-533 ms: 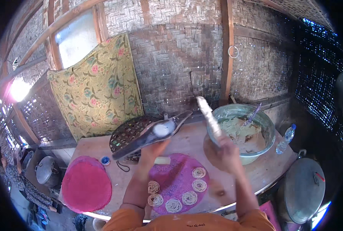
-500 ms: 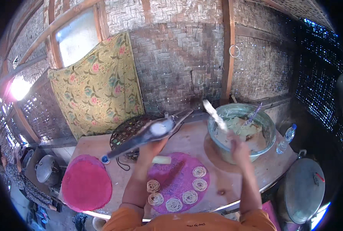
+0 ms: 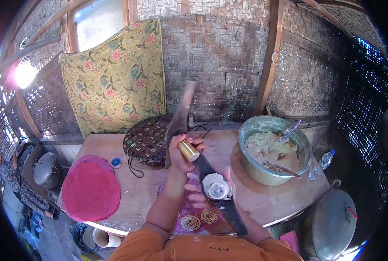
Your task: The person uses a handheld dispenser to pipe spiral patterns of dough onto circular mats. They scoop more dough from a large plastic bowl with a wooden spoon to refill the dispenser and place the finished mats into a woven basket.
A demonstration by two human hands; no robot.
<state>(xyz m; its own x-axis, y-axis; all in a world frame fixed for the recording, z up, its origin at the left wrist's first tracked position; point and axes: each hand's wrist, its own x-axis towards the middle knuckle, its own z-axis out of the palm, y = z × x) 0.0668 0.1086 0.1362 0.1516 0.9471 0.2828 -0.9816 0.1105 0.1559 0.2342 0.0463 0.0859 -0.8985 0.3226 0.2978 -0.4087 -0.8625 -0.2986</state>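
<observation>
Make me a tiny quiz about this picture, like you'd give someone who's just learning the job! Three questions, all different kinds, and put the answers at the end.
1. Which hand holds the gold-coloured cylinder?
2. True or false: the clear bottle is to the left of the green tub.
3. Fill in the missing word: the yellowish cloth hanging on the woven wall is printed with pink ____.

Key:
1. The left hand.
2. False; the bottle is to the right of the tub.
3. Flowers.
</observation>
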